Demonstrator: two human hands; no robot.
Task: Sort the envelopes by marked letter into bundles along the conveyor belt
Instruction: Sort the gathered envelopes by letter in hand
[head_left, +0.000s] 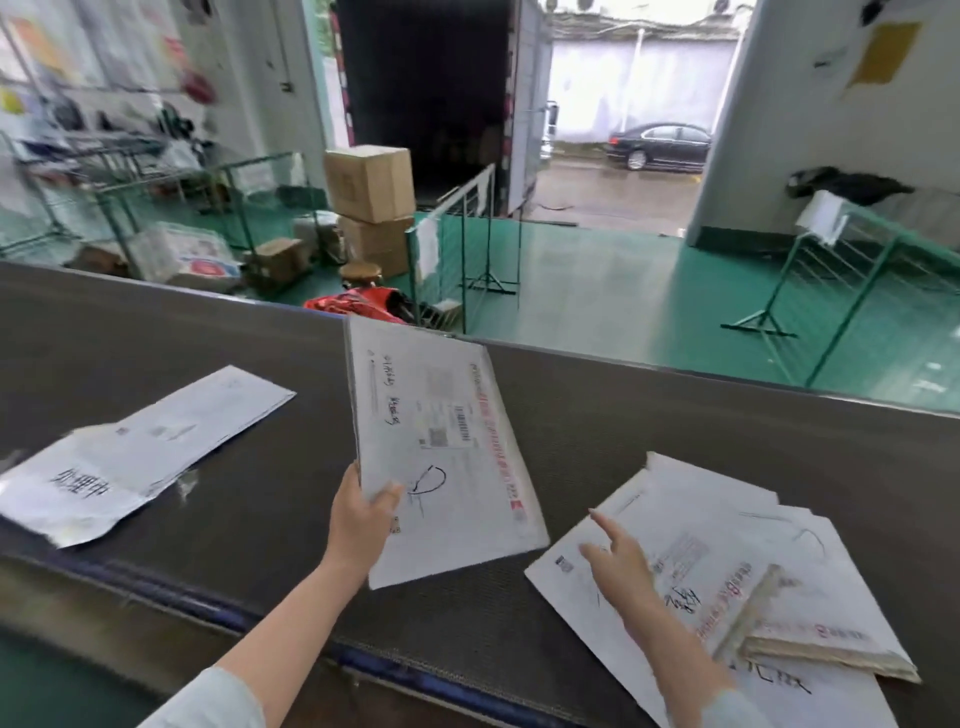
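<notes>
My left hand pinches the lower left edge of a white envelope, lifted over the dark conveyor belt; a hand-drawn letter like a "D" and a barcode label show on its face. My right hand hovers with its fingers spread over a loose pile of white envelopes at the right. It holds nothing. At the left lies another bundle of envelopes beside a sheet printed with black characters.
The belt's near edge runs in front of me. Beyond the far edge are stacked cardboard boxes, green metal racks, a red bag and a green floor leading to an open doorway.
</notes>
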